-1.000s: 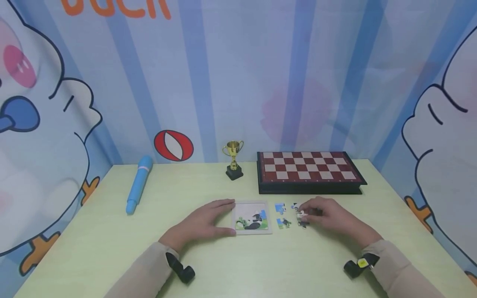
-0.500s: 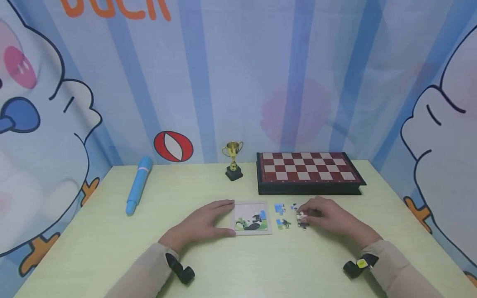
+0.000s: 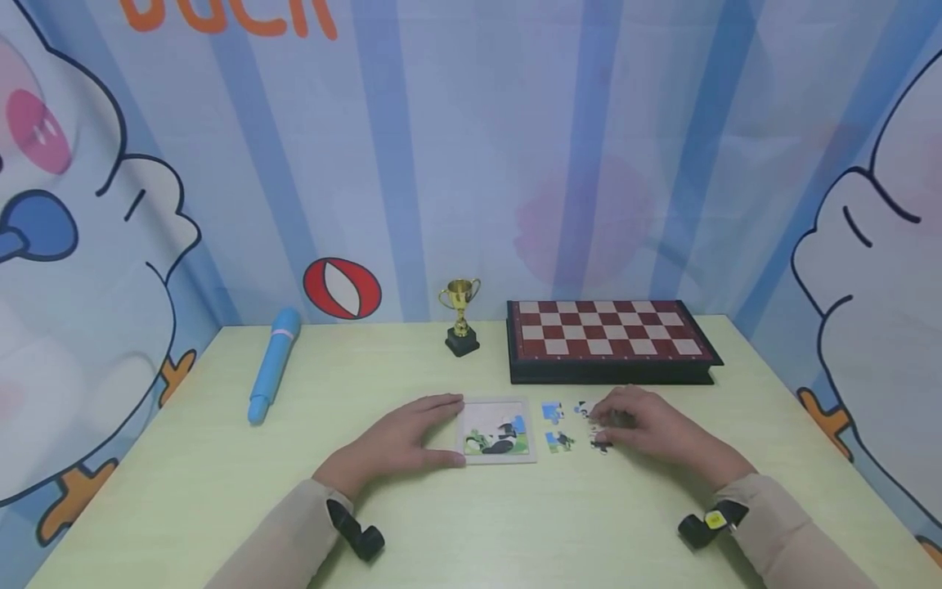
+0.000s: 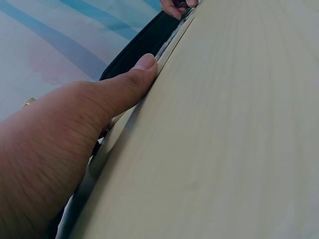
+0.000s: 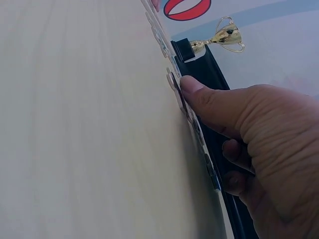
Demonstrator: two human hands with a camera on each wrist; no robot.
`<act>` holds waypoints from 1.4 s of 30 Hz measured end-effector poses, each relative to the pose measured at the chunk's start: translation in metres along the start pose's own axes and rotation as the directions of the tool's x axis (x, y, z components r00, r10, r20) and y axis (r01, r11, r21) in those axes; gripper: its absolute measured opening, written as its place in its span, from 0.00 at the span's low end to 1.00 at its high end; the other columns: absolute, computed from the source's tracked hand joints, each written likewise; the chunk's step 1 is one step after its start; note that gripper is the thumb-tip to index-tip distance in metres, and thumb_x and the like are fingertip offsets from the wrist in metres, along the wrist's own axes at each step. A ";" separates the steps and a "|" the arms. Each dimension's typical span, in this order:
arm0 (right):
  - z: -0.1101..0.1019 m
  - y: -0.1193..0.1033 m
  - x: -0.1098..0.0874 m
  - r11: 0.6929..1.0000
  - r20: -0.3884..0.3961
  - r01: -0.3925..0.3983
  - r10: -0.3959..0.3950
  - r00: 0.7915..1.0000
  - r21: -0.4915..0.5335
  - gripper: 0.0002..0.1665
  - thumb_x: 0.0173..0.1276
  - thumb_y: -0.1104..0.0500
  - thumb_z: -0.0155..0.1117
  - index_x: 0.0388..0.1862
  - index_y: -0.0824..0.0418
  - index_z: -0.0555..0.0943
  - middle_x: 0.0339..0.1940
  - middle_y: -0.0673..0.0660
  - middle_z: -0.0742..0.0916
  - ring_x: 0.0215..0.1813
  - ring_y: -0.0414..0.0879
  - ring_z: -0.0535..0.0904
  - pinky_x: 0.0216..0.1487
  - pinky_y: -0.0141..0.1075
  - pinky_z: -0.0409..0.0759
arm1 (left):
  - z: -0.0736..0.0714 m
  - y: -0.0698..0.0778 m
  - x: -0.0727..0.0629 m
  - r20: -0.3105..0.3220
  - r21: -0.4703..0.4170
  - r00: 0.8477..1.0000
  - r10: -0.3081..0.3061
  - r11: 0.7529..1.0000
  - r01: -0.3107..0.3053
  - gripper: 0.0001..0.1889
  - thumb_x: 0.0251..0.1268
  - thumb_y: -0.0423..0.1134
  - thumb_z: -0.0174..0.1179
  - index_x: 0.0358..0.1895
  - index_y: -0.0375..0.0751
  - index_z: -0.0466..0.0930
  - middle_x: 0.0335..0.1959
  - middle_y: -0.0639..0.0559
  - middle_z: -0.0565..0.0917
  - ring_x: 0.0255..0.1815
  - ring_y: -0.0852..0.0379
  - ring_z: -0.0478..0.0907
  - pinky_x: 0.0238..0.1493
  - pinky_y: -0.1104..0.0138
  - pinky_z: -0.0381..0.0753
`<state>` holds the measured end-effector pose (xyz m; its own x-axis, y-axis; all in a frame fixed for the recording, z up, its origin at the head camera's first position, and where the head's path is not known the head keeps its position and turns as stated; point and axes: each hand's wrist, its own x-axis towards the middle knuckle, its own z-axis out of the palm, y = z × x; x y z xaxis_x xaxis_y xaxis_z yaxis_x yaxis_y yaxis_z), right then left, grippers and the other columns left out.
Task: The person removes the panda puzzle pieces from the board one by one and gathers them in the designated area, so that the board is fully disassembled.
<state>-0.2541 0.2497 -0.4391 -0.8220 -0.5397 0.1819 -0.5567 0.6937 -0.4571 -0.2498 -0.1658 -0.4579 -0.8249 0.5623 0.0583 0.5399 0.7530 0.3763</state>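
My left hand (image 3: 397, 438) holds a pale square puzzle frame (image 3: 500, 460) at its left side, thumb along the near edge and fingers at the far corner. Joined panda pieces (image 3: 502, 440) fill the frame's lower part; its upper part shows bare backing. My right hand (image 3: 643, 421) bends over the loose pieces to the right. In the right wrist view, its thumb presses the edge of a puzzle piece (image 5: 174, 87), the other fingers curled behind. The fingers partly cover the rightmost puzzle pieces (image 3: 599, 446). Between frame and right hand lie two blue puzzle pieces (image 3: 553, 411).
A folded chessboard case (image 3: 611, 372) stands behind the right hand. A small gold trophy (image 3: 461, 315) on a black base is beyond the frame. A blue stick-shaped object (image 3: 274, 368) lies at the back left. A printed cloth (image 3: 471, 147) hangs behind the table.
My right fingers have shifted slightly over the rightmost pieces, and less of the black-and-white piece shows under them. The lowest piece there has moved a little right. My left hand stays on the frame.
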 end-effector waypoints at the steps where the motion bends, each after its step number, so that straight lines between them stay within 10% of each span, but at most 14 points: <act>1: 0.000 0.000 0.000 1.000 -0.007 0.001 -0.001 1.000 -0.003 0.13 0.66 0.52 0.73 0.49 0.48 0.87 0.43 0.40 0.85 0.45 0.39 0.77 0.47 0.41 0.80 | 0.000 0.000 0.000 0.000 0.000 1.000 0.000 1.000 0.000 0.49 0.57 0.77 0.56 0.79 0.58 0.60 0.79 0.63 0.59 0.79 0.58 0.55 0.76 0.54 0.59; 18: 0.030 -0.054 0.056 0.989 0.068 0.142 -0.145 0.987 0.052 0.21 0.70 0.41 0.67 0.55 0.51 0.85 0.50 0.43 0.85 0.48 0.47 0.73 0.48 0.39 0.77 | 0.001 -0.003 0.001 -0.007 -0.002 1.000 0.012 1.000 -0.012 0.50 0.56 0.79 0.54 0.79 0.57 0.61 0.79 0.62 0.60 0.79 0.57 0.55 0.77 0.55 0.58; 42: 0.047 -0.062 0.080 0.999 0.130 0.027 -0.023 0.991 -0.030 0.18 0.63 0.39 0.72 0.45 0.47 0.84 0.44 0.40 0.81 0.47 0.41 0.69 0.50 0.38 0.76 | 0.000 0.000 0.000 -0.002 -0.009 1.000 0.002 1.000 -0.002 0.50 0.56 0.79 0.54 0.79 0.57 0.61 0.79 0.62 0.60 0.79 0.56 0.55 0.76 0.53 0.59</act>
<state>-0.2794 0.1413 -0.4367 -0.7862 -0.6130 0.0779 -0.5821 0.6925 -0.4260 -0.2495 -0.1658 -0.4576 -0.8243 0.5628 0.0609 0.5398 0.7489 0.3845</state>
